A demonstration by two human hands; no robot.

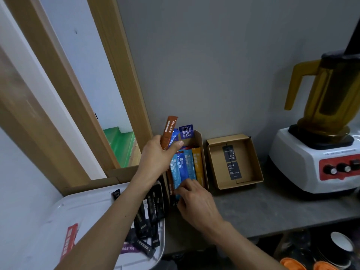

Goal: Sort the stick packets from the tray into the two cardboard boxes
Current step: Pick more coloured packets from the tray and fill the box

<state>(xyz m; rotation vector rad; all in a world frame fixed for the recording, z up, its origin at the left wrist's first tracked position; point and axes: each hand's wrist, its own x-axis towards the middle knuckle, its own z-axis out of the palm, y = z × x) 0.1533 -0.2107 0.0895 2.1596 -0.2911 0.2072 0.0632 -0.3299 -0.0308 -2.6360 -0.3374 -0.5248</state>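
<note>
Worktop (263, 211) of grey, matt surface runs along a plain grey wall (214, 65). At the left side a wooden frame (116, 75) goes up, and through its gap something green shows.

On the worktop, against the wall, stand two open boxes near each other. The left cardboard box (202, 152) has coloured packets lying side by side: blue packets (183, 166) and a yellow packet (197, 162). The right cardboard box (251, 158) has two black packets (231, 164) on its floor. Further right stands a blender (315, 152) with a white base and a yellow jar.

The white tray (78, 207) lies at the left end, near me, with a heap of dark packets (148, 217) at its right side and a red packet (68, 240) well apart from them.

My left grip (161, 152) is above the left cardboard box and is curled round a brown packet (169, 131) and a blue one beside it, both upright. My right grip (194, 199) is at the near end of this box, its fingers bent down onto the ends of the blue packets. Whether it pinches one, I cannot tell.
</note>
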